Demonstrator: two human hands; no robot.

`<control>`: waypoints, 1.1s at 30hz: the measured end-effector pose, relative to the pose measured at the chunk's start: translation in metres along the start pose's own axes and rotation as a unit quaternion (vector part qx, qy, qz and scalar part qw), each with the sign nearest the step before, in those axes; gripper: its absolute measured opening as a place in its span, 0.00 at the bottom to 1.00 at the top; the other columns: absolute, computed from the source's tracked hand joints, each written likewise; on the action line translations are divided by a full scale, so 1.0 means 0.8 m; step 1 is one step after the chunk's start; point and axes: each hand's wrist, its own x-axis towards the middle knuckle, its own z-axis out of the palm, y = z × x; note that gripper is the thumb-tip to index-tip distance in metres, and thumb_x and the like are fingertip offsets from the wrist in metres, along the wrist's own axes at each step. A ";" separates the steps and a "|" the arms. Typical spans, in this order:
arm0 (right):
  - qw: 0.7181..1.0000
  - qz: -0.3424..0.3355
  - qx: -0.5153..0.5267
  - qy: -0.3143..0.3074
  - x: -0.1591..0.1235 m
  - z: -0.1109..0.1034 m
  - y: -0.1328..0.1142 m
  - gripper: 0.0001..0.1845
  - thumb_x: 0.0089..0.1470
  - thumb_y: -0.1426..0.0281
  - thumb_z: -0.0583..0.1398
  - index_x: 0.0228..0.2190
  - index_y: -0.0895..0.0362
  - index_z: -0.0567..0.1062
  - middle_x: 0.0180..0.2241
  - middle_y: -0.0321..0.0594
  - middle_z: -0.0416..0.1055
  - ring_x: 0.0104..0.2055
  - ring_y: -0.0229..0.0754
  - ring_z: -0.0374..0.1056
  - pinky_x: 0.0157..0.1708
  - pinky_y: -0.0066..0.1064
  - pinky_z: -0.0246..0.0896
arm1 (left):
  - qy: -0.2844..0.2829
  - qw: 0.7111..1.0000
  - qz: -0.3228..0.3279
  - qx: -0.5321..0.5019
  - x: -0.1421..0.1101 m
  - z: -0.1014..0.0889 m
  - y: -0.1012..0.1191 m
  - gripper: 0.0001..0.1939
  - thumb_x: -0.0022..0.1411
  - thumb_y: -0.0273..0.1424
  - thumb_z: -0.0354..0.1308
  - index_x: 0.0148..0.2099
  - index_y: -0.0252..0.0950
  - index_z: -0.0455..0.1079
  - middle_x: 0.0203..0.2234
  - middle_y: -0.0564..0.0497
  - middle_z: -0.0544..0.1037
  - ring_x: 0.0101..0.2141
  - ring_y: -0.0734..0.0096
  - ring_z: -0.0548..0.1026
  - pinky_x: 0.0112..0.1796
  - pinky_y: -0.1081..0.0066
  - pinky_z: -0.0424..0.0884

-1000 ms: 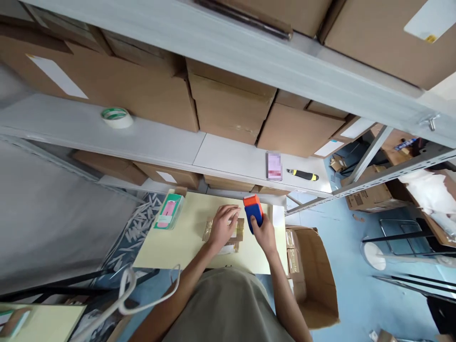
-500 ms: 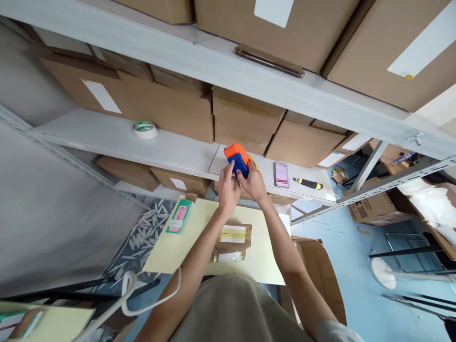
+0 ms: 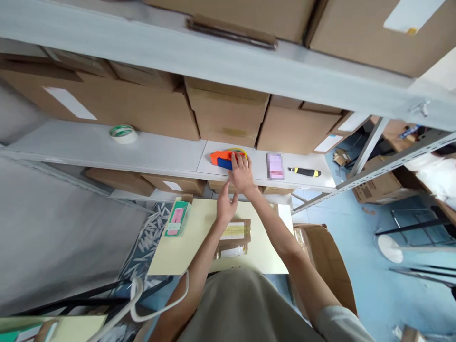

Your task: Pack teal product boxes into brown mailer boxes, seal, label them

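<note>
An orange-and-blue handheld plastic tool lies on the grey shelf; I cannot make out its exact kind. My right hand has its fingers closed over the tool's right end. Behind them shows part of a yellow ring. My left hand is apart from the tool, lower and nearer to me, with fingers spread and nothing in it. To the right on the same shelf are a phone with a lit screen and a black-and-yellow utility knife.
A green-and-white tape roll sits on the shelf at left. Cardboard boxes line its back. The pale table below bears a taped parcel and a green box. A white cable crosses by my left forearm.
The orange-and-blue tool has come down from both hands onto the shelf and turned flat. My left hand has let go and drawn back toward me. The view has shifted closer to the shelf.
</note>
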 end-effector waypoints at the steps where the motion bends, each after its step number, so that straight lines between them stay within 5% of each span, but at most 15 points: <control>1: 1.000 0.013 -0.003 0.008 -0.019 0.005 0.005 0.34 0.73 0.67 0.54 0.75 0.60 0.60 0.74 0.56 0.62 0.77 0.54 0.55 0.78 0.58 0.49 | 0.007 1.000 -0.018 0.021 -0.023 -0.006 -0.005 0.31 0.73 0.35 0.58 0.75 0.40 0.65 0.67 0.38 0.76 0.69 0.48 0.72 0.70 0.45 0.68; 5: 0.992 0.122 0.014 -0.001 -0.140 0.035 0.035 0.35 0.76 0.62 0.52 0.76 0.65 0.58 0.77 0.62 0.54 0.80 0.59 0.50 0.76 0.57 0.54 | -0.033 0.990 -0.103 0.093 -0.114 -0.035 -0.038 0.26 0.73 0.39 0.57 0.69 0.37 0.69 0.65 0.36 0.76 0.67 0.47 0.73 0.69 0.45 0.67; 9: 0.948 0.284 0.071 -0.125 -0.271 0.071 0.052 0.40 0.74 0.60 0.55 0.76 0.70 0.55 0.75 0.71 0.56 0.77 0.63 0.59 0.69 0.55 0.66 | -0.069 0.960 -0.219 0.160 -0.172 -0.040 -0.069 0.29 0.70 0.42 0.59 0.67 0.34 0.69 0.62 0.32 0.77 0.66 0.42 0.73 0.68 0.43 0.68; 12: 0.898 0.355 0.106 -0.238 -0.316 0.084 0.055 0.41 0.74 0.60 0.55 0.77 0.68 0.51 0.72 0.70 0.63 0.68 0.63 0.73 0.63 0.51 0.72 | -0.104 0.927 -0.292 0.209 -0.188 -0.027 -0.079 0.33 0.67 0.46 0.60 0.66 0.30 0.68 0.59 0.29 0.77 0.64 0.37 0.74 0.66 0.42 0.70; 15: 0.866 0.379 0.129 -0.300 -0.318 0.090 0.056 0.43 0.74 0.57 0.55 0.77 0.69 0.51 0.67 0.67 0.72 0.60 0.63 0.79 0.58 0.48 0.74 | -0.119 0.908 -0.313 0.253 -0.186 -0.018 -0.078 0.36 0.66 0.49 0.59 0.66 0.29 0.67 0.59 0.28 0.77 0.63 0.34 0.74 0.65 0.42 0.69; 22: 0.820 0.381 0.125 -0.409 -0.296 0.100 0.062 0.46 0.72 0.54 0.59 0.75 0.72 0.54 0.58 0.70 0.79 0.59 0.68 0.79 0.56 0.51 0.73 | -0.122 0.881 -0.323 0.324 -0.173 -0.004 -0.059 0.48 0.63 0.60 0.60 0.70 0.27 0.62 0.64 0.24 0.72 0.69 0.30 0.66 0.67 0.40 0.63; 28: 0.813 0.371 0.149 -0.423 -0.304 0.105 0.088 0.40 0.72 0.52 0.59 0.72 0.63 0.60 0.59 0.62 0.79 0.60 0.64 0.79 0.56 0.47 0.73 | -0.127 0.843 -0.404 0.333 -0.162 0.005 -0.057 0.66 0.58 0.66 0.64 0.79 0.23 0.49 0.69 0.18 0.66 0.70 0.22 0.65 0.65 0.35 0.65; 33: 0.813 0.358 0.143 -0.436 -0.307 0.102 0.104 0.40 0.72 0.49 0.59 0.72 0.61 0.62 0.58 0.60 0.81 0.59 0.61 0.80 0.54 0.44 0.72 | -0.119 0.833 -0.448 0.303 -0.163 -0.002 -0.066 0.68 0.53 0.63 0.69 0.80 0.24 0.51 0.70 0.21 0.67 0.69 0.27 0.68 0.66 0.42 0.67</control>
